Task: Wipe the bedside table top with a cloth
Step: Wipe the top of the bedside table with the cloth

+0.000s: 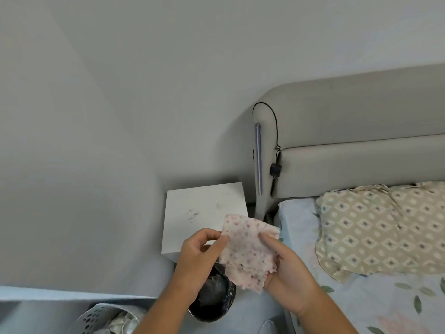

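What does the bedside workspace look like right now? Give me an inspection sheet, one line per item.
Surface: white bedside table top bare, with dark smudges near its middle.
Job's things: spotted pink cloth held up in the air over the table's front right corner, not touching the top.
Clutter: dark bin on the floor below the hands; perforated basket at lower left.
Hands: left hand pinches the cloth's left edge; right hand grips its right side.
Cables: black cord looped over the headboard end.
Surroundings: grey wall, bed with patterned pillow.
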